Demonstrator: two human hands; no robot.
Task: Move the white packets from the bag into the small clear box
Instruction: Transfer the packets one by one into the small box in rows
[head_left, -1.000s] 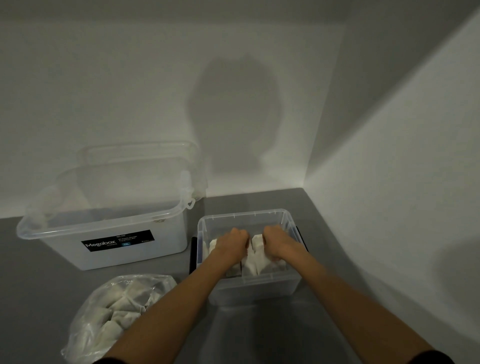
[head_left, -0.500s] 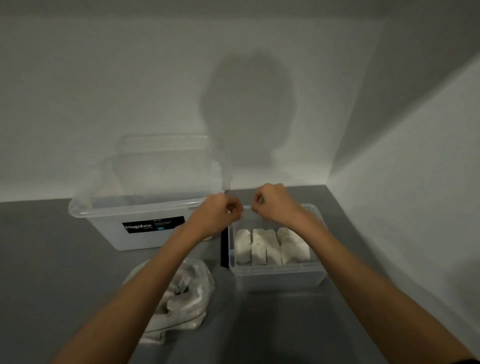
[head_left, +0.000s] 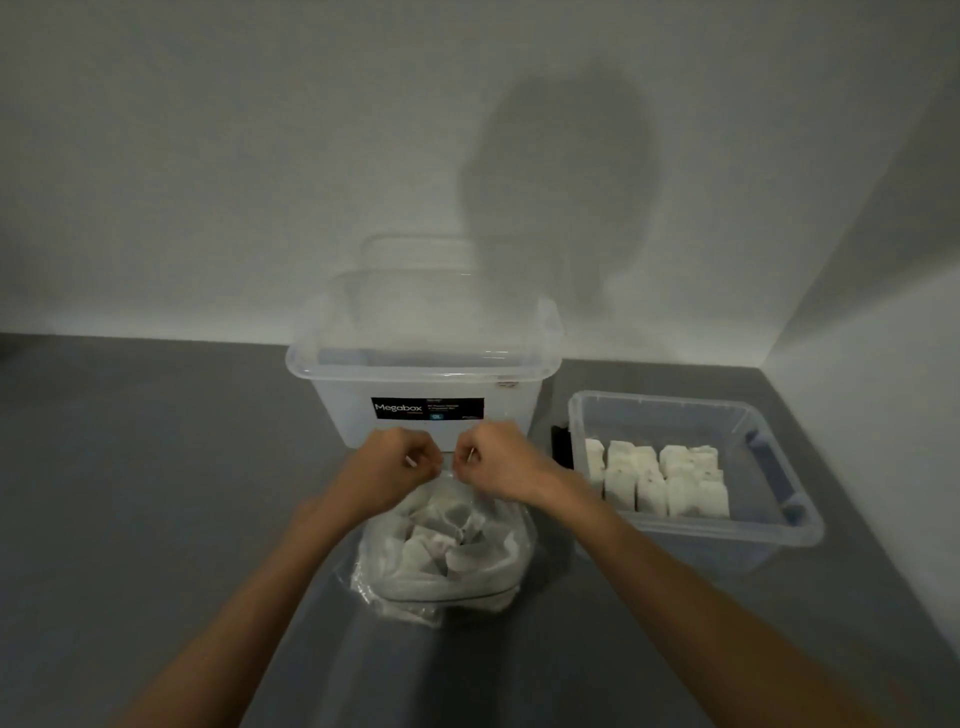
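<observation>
packets (head_left: 441, 548) heaped in bag (head_left: 519, 540), others rowed in small box (head_left: 727, 548) right of bag | left grip (head_left: 387, 475) and right grip (head_left: 501, 467) each pinching bag's top edge, close together | Megabox (head_left: 423, 376) just behind bag | all on grey bench (head_left: 156, 519)

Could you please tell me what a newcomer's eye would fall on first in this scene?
The eye goes first to the centre, where the left hand and right hand each pinch the top edge of the bag, which has loose packets inside. To the right, the small clear box holds neat rows of white packets. Behind the hands stands a large clear tub labelled Megabox.
</observation>
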